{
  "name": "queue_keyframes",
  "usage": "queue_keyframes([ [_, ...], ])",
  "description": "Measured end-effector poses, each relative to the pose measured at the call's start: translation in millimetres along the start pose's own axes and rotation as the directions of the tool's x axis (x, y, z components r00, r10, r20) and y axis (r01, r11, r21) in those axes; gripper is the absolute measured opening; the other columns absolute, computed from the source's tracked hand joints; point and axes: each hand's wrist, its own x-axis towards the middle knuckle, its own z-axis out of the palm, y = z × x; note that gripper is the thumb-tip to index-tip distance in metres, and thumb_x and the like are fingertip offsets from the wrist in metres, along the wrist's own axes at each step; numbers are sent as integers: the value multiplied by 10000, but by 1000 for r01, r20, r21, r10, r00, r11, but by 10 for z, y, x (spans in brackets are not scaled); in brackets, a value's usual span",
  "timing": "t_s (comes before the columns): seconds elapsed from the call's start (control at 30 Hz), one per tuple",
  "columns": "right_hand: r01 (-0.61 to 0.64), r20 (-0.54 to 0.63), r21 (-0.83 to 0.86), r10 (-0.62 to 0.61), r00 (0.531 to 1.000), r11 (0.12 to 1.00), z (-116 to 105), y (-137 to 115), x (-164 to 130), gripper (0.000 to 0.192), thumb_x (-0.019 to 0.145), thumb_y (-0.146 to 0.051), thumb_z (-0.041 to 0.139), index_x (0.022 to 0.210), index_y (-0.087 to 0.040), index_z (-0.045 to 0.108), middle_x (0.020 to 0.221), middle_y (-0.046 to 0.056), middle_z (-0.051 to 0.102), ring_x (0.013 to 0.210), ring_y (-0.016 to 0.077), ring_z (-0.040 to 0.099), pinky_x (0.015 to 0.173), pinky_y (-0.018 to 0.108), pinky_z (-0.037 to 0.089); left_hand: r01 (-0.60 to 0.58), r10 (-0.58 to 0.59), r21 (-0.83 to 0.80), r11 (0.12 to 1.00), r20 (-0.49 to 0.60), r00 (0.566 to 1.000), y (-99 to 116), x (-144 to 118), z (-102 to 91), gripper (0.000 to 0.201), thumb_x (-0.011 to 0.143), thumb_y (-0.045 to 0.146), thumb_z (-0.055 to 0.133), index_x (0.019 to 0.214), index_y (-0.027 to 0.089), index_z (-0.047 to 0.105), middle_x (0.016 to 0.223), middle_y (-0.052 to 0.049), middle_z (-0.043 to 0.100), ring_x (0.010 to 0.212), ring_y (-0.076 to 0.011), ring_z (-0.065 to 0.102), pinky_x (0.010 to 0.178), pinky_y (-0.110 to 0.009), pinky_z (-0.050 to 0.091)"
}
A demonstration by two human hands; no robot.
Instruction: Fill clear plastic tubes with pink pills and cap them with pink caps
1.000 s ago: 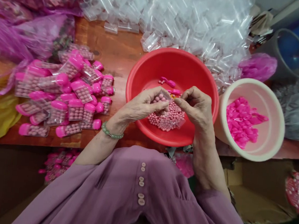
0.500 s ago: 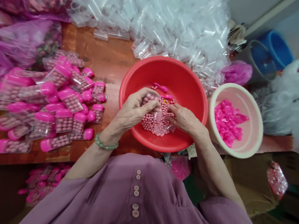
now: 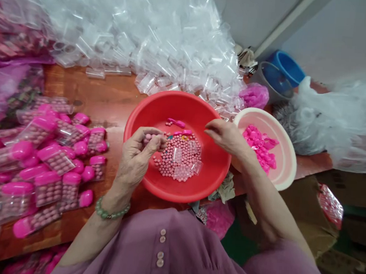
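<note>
My left hand [image 3: 138, 156] is closed around a small clear plastic container of pink beads [image 3: 151, 136], mostly hidden by the fingers, over the left side of a red basin [image 3: 211, 185]. In the basin lie many loose pink beads [image 3: 165, 163], a few clear plastic pieces [image 3: 196, 167] and some bright pink pieces [image 3: 176, 123]. My right hand [image 3: 225, 136] hovers at the basin's right rim, fingers a little apart, with nothing visible in them. Beside its wrist, a white basin [image 3: 289, 170] holds a heap of bright pink plastic caps [image 3: 258, 145].
Bead-filled containers with pink caps [image 3: 49, 187] are piled on the wooden table [image 3: 88, 89] at left. Clear empty containers [image 3: 115, 26] are heaped along the back. White plastic bags [image 3: 355, 125], a grey bucket [image 3: 272, 83] and a blue bucket [image 3: 288, 67] stand at right.
My right hand has left the beads and moved right to the red basin's rim. My left hand has drawn left and up from the beads with the container. The camera view has shifted.
</note>
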Motion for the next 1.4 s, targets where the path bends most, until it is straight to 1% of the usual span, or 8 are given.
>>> queue_keyframes([
  [0.1, 111, 228, -102, -86, 970, 989, 301, -43, 301, 207, 914, -200, 530, 1050, -144, 676, 1070, 128, 698, 949, 202, 643, 816, 291, 451, 16, -16, 44, 999, -8, 1000, 3, 18, 29, 204, 853, 360, 706, 948, 184, 668, 827, -21, 721, 733, -108, 684, 720, -221, 568],
  [0.3, 117, 303, -114, -78, 950, 987, 732, -108, 663, 232, 846, -115, 561, 1040, -136, 684, 982, 160, 724, 898, 238, 657, 740, 304, 438, 79, -79, 50, 996, -14, 997, 39, 12, 58, 242, 839, 377, 710, 949, 173, 639, 850, -26, 714, 742, -113, 680, 739, -236, 569],
  [0.47, 141, 281, -9, -132, 950, 990, 560, -188, 561, 138, 891, -162, 527, 946, -145, 652, 879, 100, 704, 786, 183, 628, 713, 278, 431, 107, -109, 55, 993, 34, 993, 52, 24, 61, 231, 830, 349, 708, 912, 170, 587, 908, -41, 704, 782, -115, 660, 745, -237, 543],
  [0.57, 172, 188, 238, -219, 958, 956, 338, -316, 378, 169, 943, -296, 501, 896, -163, 594, 823, 27, 636, 714, 129, 558, 669, 250, 437, 103, -106, 105, 989, 20, 994, 41, 42, 61, 222, 804, 319, 723, 895, 170, 588, 1016, -62, 684, 889, -138, 643, 803, -261, 525],
  [0.73, 16, 169, 871, -329, 929, 491, 181, -547, 60, 242, 903, -425, 598, 862, -187, 580, 770, -17, 564, 693, 106, 537, 639, 248, 487, 92, -94, 98, 991, 20, 995, 16, 62, 53, 251, 789, 332, 737, 903, 178, 574, 1081, -69, 674, 949, -151, 636, 868, -295, 514],
  [0.93, -187, 344, 907, -409, 845, 378, 304, -737, -61, 255, 872, -410, 658, 945, -167, 635, 835, -11, 607, 697, 81, 563, 642, 228, 528, 9, -13, 49, 999, 82, 997, 15, 16, 21, 272, 764, 320, 773, 884, 193, 565, 889, -16, 687, 833, -131, 650, 804, -259, 518],
  [1.17, -376, 379, 925, -182, 907, 52, 470, -767, -201, 237, 804, -365, 740, 928, -174, 675, 670, -50, 593, 510, 42, 544, 498, 162, 488, -106, 87, 163, 981, 119, 989, 14, -51, -7, 213, 757, 277, 781, 860, 191, 617, 869, -16, 690, 813, -133, 646, 783, -251, 515],
  [1.4, -389, 376, 900, -101, 921, -196, 521, -778, -331, 351, 718, -417, 795, 954, -175, 698, 785, 2, 664, 629, 79, 615, 597, 201, 535, -144, 50, 331, 933, 279, 959, 11, -87, -28, 195, 782, 259, 759, 948, 178, 696, 923, -52, 742, 882, -174, 684, 835, -282, 521],
])
